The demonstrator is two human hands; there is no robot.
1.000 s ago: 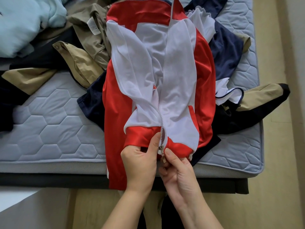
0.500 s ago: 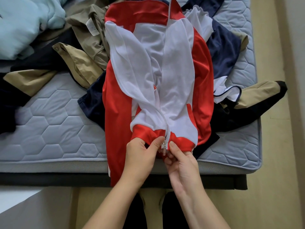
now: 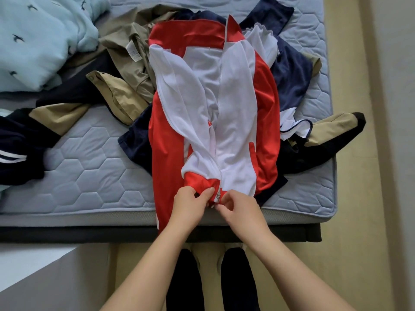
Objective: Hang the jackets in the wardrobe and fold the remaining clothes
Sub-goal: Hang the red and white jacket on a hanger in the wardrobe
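Left grip (image 3: pixel 190 204) pinches the jacket (image 3: pixel 233 122) by its red hem, just left of the zipper (image 3: pixel 217 197). Right grip (image 3: pixel 241 209) is curled tight on the hem at the zipper's bottom end. Jacket lies flat on the clothes pile (image 3: pixel 128 95) at the near edge of the bed (image 3: pixel 89 164), with a red part hanging over.

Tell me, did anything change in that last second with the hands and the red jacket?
Little. The right hand has curled its fingers tighter onto the bottom end of the zip. The left hand still pinches the hem of the jacket beside it. The zip has not run up; the jacket, the other clothes and the mattress lie as before.
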